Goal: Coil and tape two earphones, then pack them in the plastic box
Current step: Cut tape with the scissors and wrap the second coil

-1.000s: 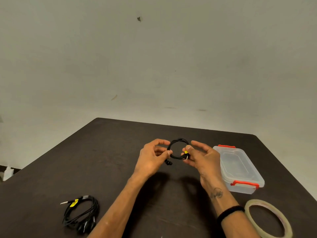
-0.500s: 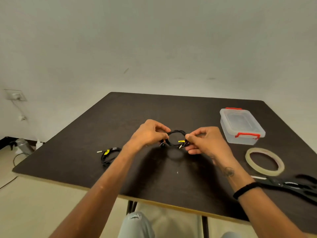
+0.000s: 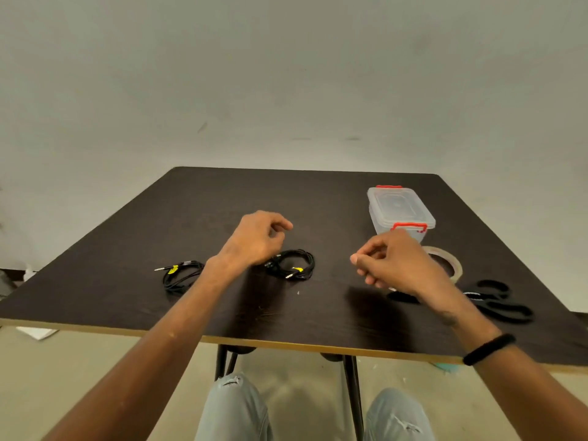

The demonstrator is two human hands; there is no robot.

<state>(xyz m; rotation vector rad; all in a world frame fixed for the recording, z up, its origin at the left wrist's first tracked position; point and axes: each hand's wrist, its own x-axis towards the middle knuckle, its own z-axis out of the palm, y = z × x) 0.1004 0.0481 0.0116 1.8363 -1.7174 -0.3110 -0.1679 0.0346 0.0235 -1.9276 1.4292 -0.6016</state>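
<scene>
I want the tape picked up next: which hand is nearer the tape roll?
Right. The right hand hovers just in front of the tape roll, partly covering it. The left hand is far to its left, above the coiled earphone.

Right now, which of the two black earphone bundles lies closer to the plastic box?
The neatly coiled earphone by the left hand; the looser bundle lies farther left, away from the plastic box.

Two black coiled earphones lie on the desk (image 3: 222,202): the left earphone coil (image 3: 181,276) and the middle earphone coil (image 3: 294,264). There is one clear plastic box (image 3: 401,211), one roll of clear tape (image 3: 447,264), and one pair of black scissors (image 3: 496,300). Two hands are in view, the left hand (image 3: 257,238) and the right hand (image 3: 394,262).
</scene>
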